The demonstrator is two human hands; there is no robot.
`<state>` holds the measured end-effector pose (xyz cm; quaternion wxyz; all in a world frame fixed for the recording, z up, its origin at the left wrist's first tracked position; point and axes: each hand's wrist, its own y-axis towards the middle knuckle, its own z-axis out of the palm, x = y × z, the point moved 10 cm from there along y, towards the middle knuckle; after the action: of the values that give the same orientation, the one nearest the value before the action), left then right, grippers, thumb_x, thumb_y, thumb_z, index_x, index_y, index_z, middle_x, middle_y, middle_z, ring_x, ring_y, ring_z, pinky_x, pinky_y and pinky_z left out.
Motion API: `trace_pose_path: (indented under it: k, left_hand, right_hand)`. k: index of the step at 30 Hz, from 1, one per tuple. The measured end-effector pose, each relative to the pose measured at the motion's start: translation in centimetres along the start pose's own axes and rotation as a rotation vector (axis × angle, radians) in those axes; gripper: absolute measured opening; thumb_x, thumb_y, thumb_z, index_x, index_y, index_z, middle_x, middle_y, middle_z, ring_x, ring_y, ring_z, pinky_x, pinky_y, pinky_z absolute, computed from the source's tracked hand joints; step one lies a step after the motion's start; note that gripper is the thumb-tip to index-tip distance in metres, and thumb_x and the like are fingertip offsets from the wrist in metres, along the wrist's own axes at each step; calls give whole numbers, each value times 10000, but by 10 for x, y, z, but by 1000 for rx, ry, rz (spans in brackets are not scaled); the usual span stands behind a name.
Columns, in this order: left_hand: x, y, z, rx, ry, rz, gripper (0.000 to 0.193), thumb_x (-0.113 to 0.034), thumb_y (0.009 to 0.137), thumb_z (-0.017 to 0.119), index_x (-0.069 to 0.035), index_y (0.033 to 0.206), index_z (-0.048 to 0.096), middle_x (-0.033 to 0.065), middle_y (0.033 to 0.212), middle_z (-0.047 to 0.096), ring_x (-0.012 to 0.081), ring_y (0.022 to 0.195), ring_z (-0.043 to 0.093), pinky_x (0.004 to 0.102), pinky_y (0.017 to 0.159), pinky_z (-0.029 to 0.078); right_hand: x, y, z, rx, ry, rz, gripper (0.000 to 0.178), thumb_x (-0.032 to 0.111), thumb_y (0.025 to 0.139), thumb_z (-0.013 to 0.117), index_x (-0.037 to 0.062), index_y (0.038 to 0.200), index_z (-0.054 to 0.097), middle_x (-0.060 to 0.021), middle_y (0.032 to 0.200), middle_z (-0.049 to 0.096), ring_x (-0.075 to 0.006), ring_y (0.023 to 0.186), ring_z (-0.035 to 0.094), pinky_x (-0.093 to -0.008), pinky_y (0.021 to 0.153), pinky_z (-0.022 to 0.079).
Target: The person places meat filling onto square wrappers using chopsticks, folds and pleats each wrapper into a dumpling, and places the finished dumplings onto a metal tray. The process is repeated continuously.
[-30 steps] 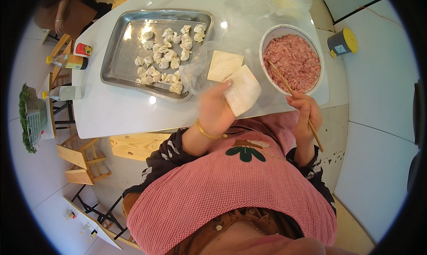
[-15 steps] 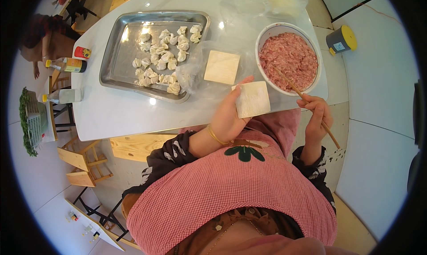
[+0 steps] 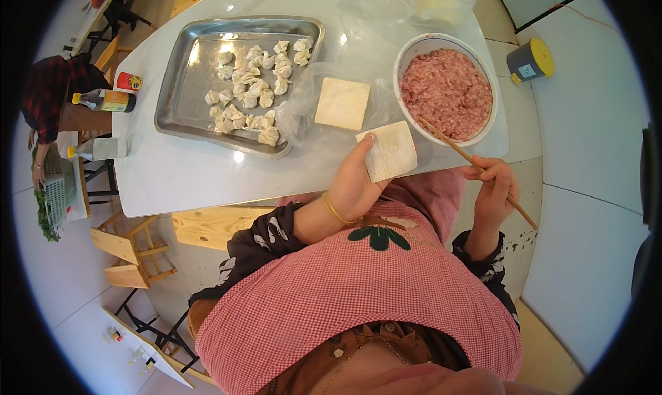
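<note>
My left hand (image 3: 355, 185) is closed on a small stack of square wonton wrappers (image 3: 391, 151), its thumb lying over the upper left corner. In my right hand (image 3: 496, 188) a wooden chopstick (image 3: 448, 142) is pinched at a slant. Its tip rests at the near left edge of the pinkish minced meat (image 3: 448, 92), inside a white bowl (image 3: 400, 74). Just beyond my left hand, a thicker stack of wrappers (image 3: 343, 104) lies on clear plastic. Folded wontons (image 3: 255, 88) sit grouped in the right part of a metal tray (image 3: 181, 85).
Bottles (image 3: 103, 100) and a red can (image 3: 129, 81) stand along the left side of the white table (image 3: 165, 181). Plastic bags (image 3: 386, 2) lie at its far edge. A co-worker (image 3: 52, 95) bends over a basket with greens (image 3: 52, 188). A yellow-lidded bin (image 3: 529, 61) stands right.
The chopstick tip has moved left and nearer, from within the meat to its edge by the rim. My left hand barely shifts. The co-worker has come further into view, reaching to the basket.
</note>
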<state>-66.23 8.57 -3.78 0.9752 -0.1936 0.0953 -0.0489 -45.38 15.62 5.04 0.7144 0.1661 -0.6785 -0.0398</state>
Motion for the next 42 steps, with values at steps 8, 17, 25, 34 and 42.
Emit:
trace_pose_path:
  k: [8,17,25,34,42]
  left_hand:
    - [-10,-2,9,43,10,43,422,-260,1009,370,23,1317,425,151,1332,493,307,1242,460,466,1085,331]
    - [-30,-1,33,26,11,83,436,-280,1005,385,18,1319,431,135,1329,502,285,1235,466,433,1076,336]
    - [-26,8,71,209,-115,-21,456,-288,1023,295,29,1342,370,151,1345,472,276,1261,450,419,1104,318]
    - [-38,10,59,84,-44,19,426,-301,1006,356,-3,1297,446,135,1297,520,296,1226,475,436,1068,343]
    - [-40,3,67,106,-27,56,429,-266,1017,324,26,1325,387,150,1348,469,287,1264,444,440,1097,327]
  right_hand:
    - [-12,-4,-24,-223,97,108,329,197,995,358,-16,791,504,-234,923,640,-286,659,663,-370,611,577]
    - [2,-2,-38,-236,176,2,318,219,1003,348,10,824,508,-220,932,635,-275,705,658,-357,635,550]
    - [14,-7,-4,1,237,-2,196,150,973,445,-13,920,540,-198,978,620,-266,754,652,-363,703,542]
    - [31,0,-8,183,86,-97,130,115,918,549,-14,907,562,-179,965,617,-263,780,643,-379,717,540]
    - [17,2,4,98,354,-15,139,123,927,531,-13,925,557,-185,954,615,-259,772,647,-349,683,540]
